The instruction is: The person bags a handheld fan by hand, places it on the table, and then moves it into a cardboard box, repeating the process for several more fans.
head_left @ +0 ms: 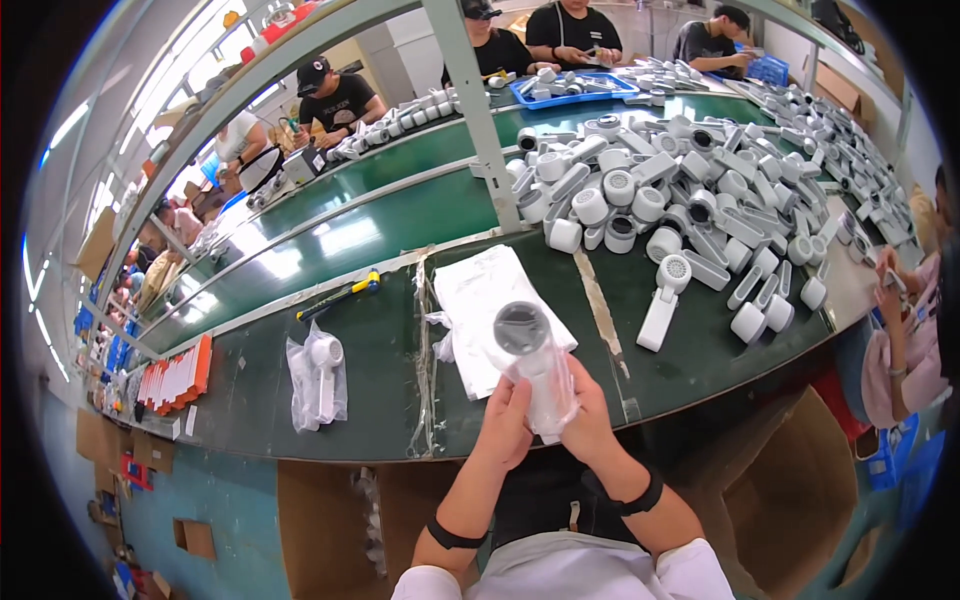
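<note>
A white handheld fan (pixel 522 328) with a round grey head is in front of me, its handle down inside a clear plastic bag (pixel 553 385). My left hand (pixel 506 420) grips the bagged handle from one side, thumb up along it. On the other side my right hand (pixel 588 412) is closed on the bag and handle. Under and beyond the fan lies a stack of white plastic bags (pixel 478 285). A second fan in a clear bag (pixel 322 375) rests on the dark green worktable (pixel 385 390) to the left.
A big heap of white fans (pixel 650 195) covers the right side, one fan (pixel 662 305) lying at its near edge. A yellow-and-black tool (pixel 345 293) and orange-white cards (pixel 178 378) lie left. Beyond the metal post (pixel 475 110) runs a green conveyor (pixel 340 235). Cardboard boxes (pixel 790 490) stand below; co-workers sit around.
</note>
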Demonstrator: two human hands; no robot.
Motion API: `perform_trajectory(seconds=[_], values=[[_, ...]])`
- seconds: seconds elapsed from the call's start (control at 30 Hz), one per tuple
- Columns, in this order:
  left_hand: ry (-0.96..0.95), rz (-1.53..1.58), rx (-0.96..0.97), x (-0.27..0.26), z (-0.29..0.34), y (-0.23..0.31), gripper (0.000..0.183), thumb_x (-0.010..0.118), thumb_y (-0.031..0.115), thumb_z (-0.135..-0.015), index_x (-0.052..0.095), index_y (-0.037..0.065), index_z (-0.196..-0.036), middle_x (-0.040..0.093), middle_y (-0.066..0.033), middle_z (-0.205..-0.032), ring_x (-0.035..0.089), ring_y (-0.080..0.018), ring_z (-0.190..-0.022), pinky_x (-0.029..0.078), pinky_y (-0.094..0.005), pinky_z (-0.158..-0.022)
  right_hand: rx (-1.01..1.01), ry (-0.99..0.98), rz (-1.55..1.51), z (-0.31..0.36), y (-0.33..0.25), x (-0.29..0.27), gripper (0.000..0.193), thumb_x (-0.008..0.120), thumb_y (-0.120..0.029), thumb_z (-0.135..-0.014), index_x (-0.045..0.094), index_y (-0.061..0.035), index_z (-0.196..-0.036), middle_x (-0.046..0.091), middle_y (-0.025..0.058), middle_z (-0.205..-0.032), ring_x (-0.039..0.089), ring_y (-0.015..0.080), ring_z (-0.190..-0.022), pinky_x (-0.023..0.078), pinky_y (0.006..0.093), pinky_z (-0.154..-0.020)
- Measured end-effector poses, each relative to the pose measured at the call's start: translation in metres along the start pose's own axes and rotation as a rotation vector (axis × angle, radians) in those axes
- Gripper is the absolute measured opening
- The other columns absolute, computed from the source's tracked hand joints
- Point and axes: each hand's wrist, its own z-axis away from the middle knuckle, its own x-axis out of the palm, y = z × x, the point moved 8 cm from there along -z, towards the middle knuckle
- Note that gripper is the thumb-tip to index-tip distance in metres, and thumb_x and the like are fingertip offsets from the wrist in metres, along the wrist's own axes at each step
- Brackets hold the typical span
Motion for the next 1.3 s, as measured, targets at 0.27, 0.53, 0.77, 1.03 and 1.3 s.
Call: perform_trajectory(seconds=[0.27, 0.53, 0.77, 1.03, 1.3], values=[[0.086, 0.104, 0.040, -0.011, 0.007, 0.028, 0.045, 0.031, 0.039, -0.105, 0.039, 0.011, -0.139, 0.051, -0.0108, -0.135, 0.055, -0.0252, -0.120, 0.053, -0.0418, -0.091, -0.294, 0.155, 0.644, -0.010, -0.031, 0.007, 0.022, 0.064, -0.012, -0.091, 0.066, -0.0008, -0.109, 0.067, 0.0128, -0.089, 0.063, 0.0180, -0.078, 0.049, 0.0283, -0.070], [-0.024, 0.181, -0.030, -0.033, 0.005, 0.046, 0.051, 0.032, 0.047, -0.102, 0.031, 0.014, -0.141, 0.055, -0.0127, -0.126, 0.063, -0.0306, -0.098, 0.057, -0.0402, -0.054, -0.081, 0.091, 0.352, 0.005, 0.004, -0.008, 0.011, 0.073, -0.003, -0.084, 0.069, 0.0016, -0.094, 0.065, 0.0010, -0.077, 0.056, 0.0046, -0.068, 0.044, 0.0195, -0.059], [0.004, 0.064, 0.042, -0.031, 0.017, 0.057, 0.043, 0.047, 0.022, -0.099, 0.039, 0.007, -0.137, 0.059, -0.0146, -0.119, 0.064, -0.0282, -0.092, 0.059, -0.0382, -0.060, -0.122, 0.116, 0.298, 0.019, 0.003, -0.012, 0.020, 0.075, -0.003, -0.081, 0.068, 0.0008, -0.100, 0.066, 0.0053, -0.080, 0.057, 0.0065, -0.065, 0.046, 0.0204, -0.056], [-0.085, 0.072, -0.021, -0.028, 0.013, 0.045, 0.049, 0.046, 0.017, -0.101, 0.025, 0.020, -0.145, 0.052, -0.0136, -0.131, 0.063, -0.0258, -0.097, 0.058, -0.0391, -0.068, -0.615, -0.092, 0.919, 0.018, -0.053, 0.046, 0.066, 0.085, -0.022, -0.068, 0.055, -0.0036, -0.124, 0.045, 0.0176, -0.133, 0.046, 0.0332, -0.117, 0.046, 0.0390, -0.086], [-0.152, 0.218, -0.099, -0.022, 0.019, 0.049, 0.054, 0.045, 0.015, -0.101, 0.022, 0.021, -0.149, 0.046, -0.0111, -0.141, 0.058, -0.0271, -0.110, 0.056, -0.0448, -0.077, -0.403, 0.230, 0.594, -0.005, -0.057, 0.016, 0.049, 0.082, -0.013, -0.072, 0.058, -0.0056, -0.114, 0.050, 0.0109, -0.120, 0.051, 0.0185, -0.098, 0.044, 0.0295, -0.072]])
